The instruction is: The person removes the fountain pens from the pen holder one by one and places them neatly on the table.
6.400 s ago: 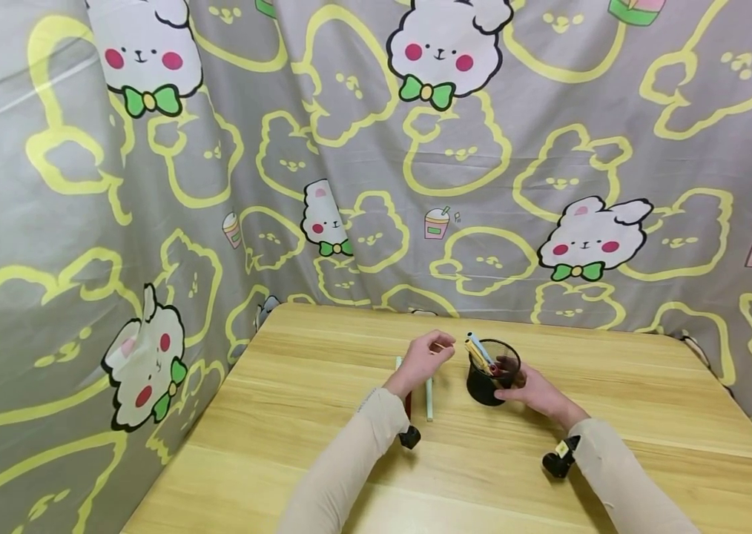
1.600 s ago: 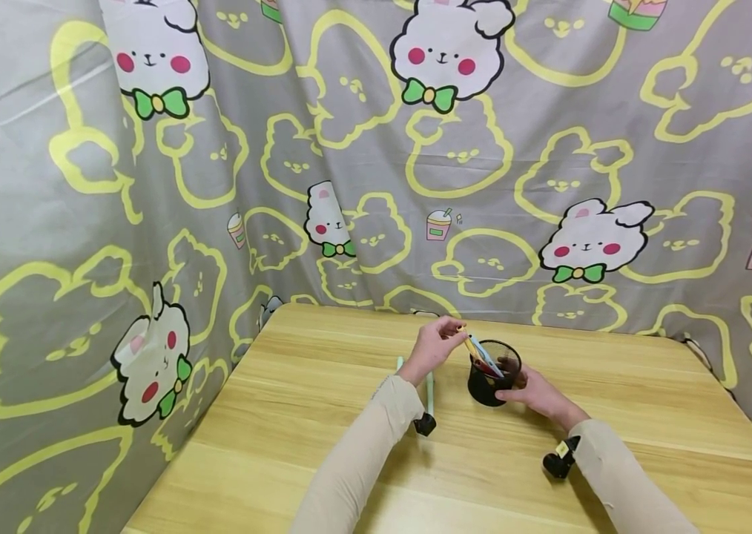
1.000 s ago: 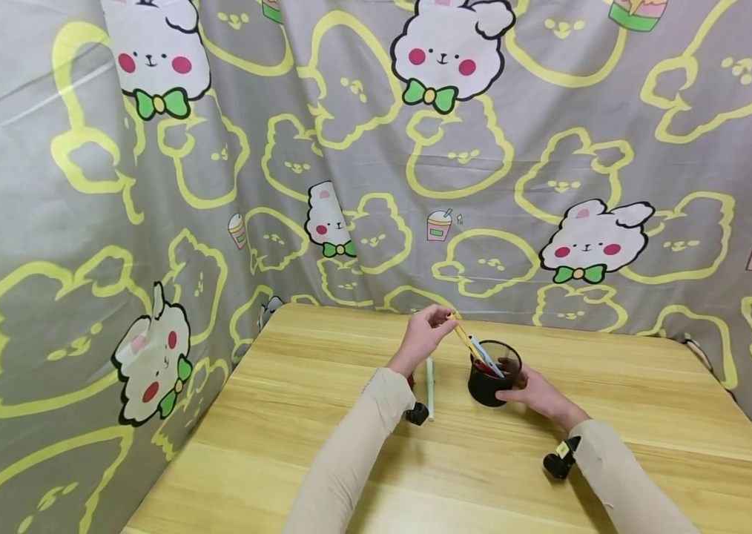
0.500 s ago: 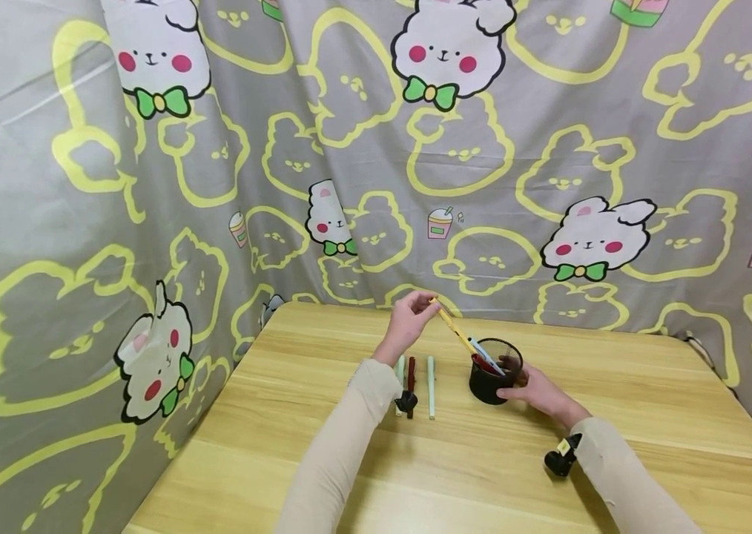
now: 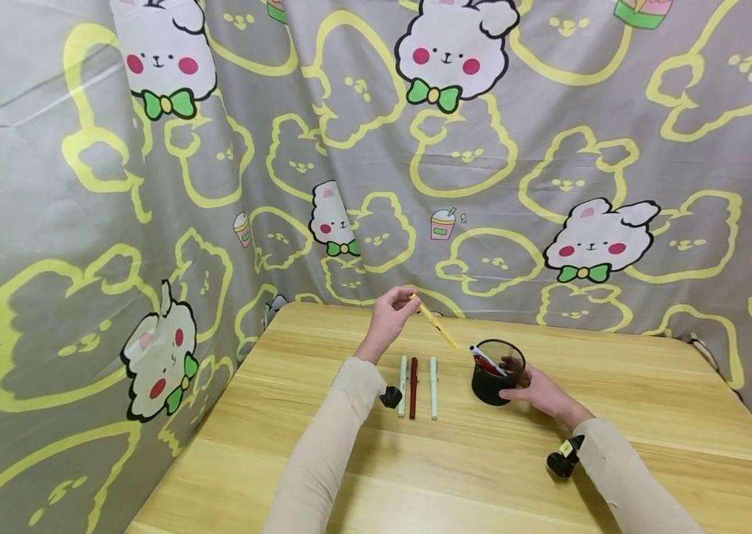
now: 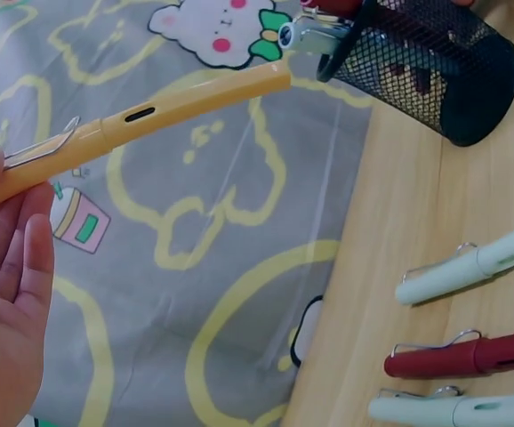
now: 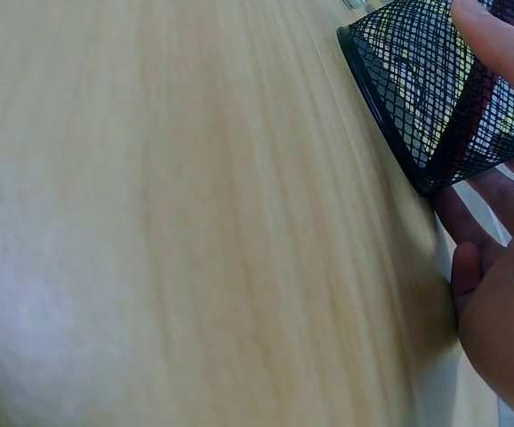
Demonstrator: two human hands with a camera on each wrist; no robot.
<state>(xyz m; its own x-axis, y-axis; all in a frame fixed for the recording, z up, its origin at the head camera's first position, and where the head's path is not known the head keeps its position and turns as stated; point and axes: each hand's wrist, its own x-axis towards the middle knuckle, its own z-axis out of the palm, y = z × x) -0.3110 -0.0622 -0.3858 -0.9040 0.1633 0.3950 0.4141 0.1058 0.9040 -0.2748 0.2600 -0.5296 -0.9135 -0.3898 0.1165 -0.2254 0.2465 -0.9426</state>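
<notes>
My left hand (image 5: 386, 320) pinches a capped yellow pen (image 5: 436, 322) by its clip end, between thumb and fingers. In the left wrist view the pen (image 6: 186, 103) shows a wire clip and a small dark window; its free end is near the cup's rim. My right hand (image 5: 545, 395) curls round a black mesh pen cup (image 5: 489, 387), which stands upright on the table. Inside lean a light blue pen (image 5: 478, 353) and a red pen (image 5: 486, 364). Left of the cup, a mint pen (image 5: 403, 386), a dark red pen (image 5: 413, 389) and another mint pen (image 5: 434, 389) lie side by side.
The wooden table (image 5: 496, 475) extends on all sides of the cup and pens. A grey patterned curtain (image 5: 376, 163) hangs behind its far edge and along the left side. Each wrist carries a small black camera, such as the left one (image 5: 391, 397).
My left hand has drawn the yellow pen up out of the cup and moved left with it, uncovering the three pens on the table. My right hand has stayed on the cup.
</notes>
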